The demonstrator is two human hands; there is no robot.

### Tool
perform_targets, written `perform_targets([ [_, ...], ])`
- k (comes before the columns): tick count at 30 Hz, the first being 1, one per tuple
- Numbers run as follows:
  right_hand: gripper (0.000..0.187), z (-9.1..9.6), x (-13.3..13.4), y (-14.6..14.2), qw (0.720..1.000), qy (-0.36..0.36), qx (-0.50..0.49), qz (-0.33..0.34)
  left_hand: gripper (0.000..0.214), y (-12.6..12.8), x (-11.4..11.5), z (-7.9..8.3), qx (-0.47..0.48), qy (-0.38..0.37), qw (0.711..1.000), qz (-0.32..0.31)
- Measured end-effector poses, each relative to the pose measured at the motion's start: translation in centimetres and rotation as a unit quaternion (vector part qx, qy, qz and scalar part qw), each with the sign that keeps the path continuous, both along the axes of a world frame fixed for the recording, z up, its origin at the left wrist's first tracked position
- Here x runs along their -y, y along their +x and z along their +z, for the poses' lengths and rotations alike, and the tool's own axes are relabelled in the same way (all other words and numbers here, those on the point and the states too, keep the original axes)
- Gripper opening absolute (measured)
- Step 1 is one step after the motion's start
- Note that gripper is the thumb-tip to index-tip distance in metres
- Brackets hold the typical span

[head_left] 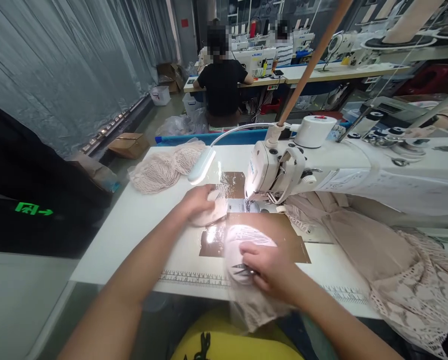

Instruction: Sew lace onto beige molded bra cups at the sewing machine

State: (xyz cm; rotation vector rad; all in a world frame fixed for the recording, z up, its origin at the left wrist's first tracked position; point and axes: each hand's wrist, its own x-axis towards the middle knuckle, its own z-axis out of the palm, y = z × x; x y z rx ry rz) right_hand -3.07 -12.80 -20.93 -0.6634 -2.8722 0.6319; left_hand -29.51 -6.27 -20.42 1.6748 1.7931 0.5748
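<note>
My left hand [200,201] pinches a pale beige padded cup [216,209] at its upper edge, on the table left of the needle area. Closer to the table's front edge, my right hand [266,264] is closed over a pale pink lace-topped cup [236,250], whose sheer fabric hangs over the edge. The dark pointed blades of small thread snips [241,270] stick out from under its fingers. Both hands are slightly blurred. The white sewing machine [269,170] stands just beyond my right hand, its lit needle area between the two hands.
Stacked beige lace cups [159,170] lie at the table's back left. A lamp [202,165] on a bendy neck leans over the table. Beige lace garments [374,250] spread along the right side. A printed ruler [193,279] runs along the front edge. Beyond, a person in black [224,85] sits working.
</note>
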Motion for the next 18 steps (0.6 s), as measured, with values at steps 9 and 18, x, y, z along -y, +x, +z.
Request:
perform_targets([
  [9, 0.013, 3.1, -3.1, 5.6, 0.977, -0.161, 0.029, -0.139, 0.027, 2.1, 3.9, -0.7, 0.322, -0.13, 0.937, -0.049],
  [18, 0.047, 1.1, -5.1, -1.2, 0.895, -0.335, -0.17, -0.239, 0.029, 3.1, 4.7, -0.8, 0.429, -0.153, 0.889, -0.041],
])
